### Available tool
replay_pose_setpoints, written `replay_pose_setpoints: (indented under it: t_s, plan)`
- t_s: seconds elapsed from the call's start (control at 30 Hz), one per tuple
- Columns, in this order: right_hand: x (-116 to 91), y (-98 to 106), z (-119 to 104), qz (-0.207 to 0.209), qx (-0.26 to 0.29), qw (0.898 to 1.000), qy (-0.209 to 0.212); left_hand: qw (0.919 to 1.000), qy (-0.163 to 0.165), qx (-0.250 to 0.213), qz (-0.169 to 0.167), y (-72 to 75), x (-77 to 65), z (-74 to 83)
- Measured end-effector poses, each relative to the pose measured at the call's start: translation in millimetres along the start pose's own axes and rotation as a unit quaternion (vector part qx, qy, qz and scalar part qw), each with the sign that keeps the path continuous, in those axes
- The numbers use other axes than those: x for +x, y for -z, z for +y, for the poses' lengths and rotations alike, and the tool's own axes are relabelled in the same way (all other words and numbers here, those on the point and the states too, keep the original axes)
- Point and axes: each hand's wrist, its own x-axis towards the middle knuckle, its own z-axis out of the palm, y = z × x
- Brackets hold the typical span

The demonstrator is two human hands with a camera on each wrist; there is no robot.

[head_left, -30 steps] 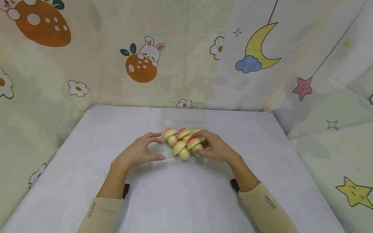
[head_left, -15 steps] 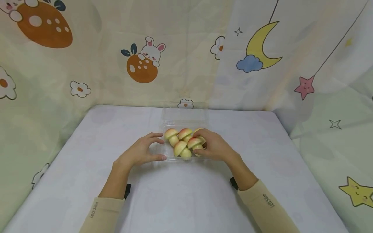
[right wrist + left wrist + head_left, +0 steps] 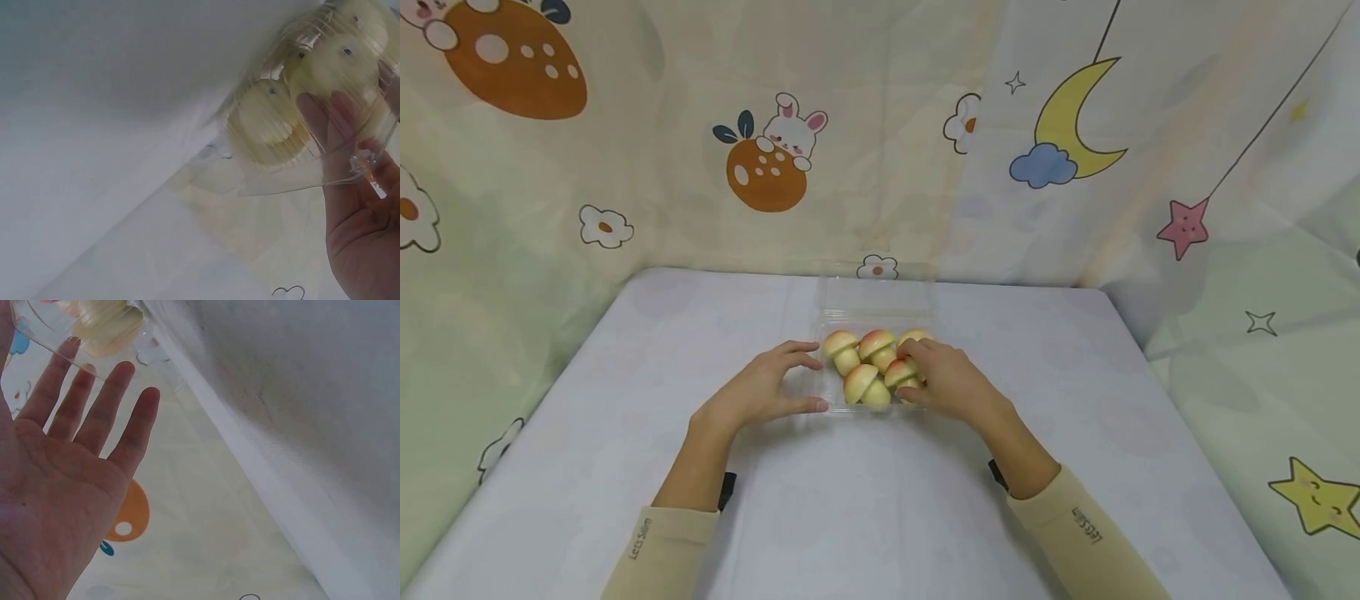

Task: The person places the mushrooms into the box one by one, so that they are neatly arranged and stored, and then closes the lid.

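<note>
A clear plastic clamshell box (image 3: 829, 400) lies on the table with its lid (image 3: 876, 296) folded back. Several mushroom-shaped pieces with pale yellow stems and red-tinged caps fill it in two rows, among them a front-left mushroom (image 3: 861, 385). My right hand (image 3: 957, 382) reaches in from the right, thumb and fingers pinching the front-right mushroom (image 3: 901, 373). Through the clear wall in the right wrist view, its fingers (image 3: 334, 122) show inside the box. My left hand (image 3: 760, 387) is beside the left end, thumb and fingers spread; its fingertips (image 3: 122, 372) are at the box edge.
The table (image 3: 820, 517) has a white cloth. Behind it hangs a printed curtain (image 3: 880, 167) with rabbits, flowers, stars and a moon. Another mushroom (image 3: 914, 336) sits behind my right fingers, and two more stand in the back row.
My right hand has shifted slightly, and the front-right mushroom has moved a little right and toward me. The left hand stays in place at the box.
</note>
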Motion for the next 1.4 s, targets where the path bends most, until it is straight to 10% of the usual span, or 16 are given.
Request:
replay_pose_setpoints:
  t_s: [1.17, 1.4]
  plan:
    - [0, 5, -7, -0.021, -0.029, 0.999, 0.013, 1.0000, 0.001, 0.007, -0.004, 0.3, 1.7, 0.5]
    - [8, 3, -21, 0.013, 0.013, 0.997, 0.080, 1.0000, 0.004, 0.006, -0.006, 0.1, 2.5, -0.9]
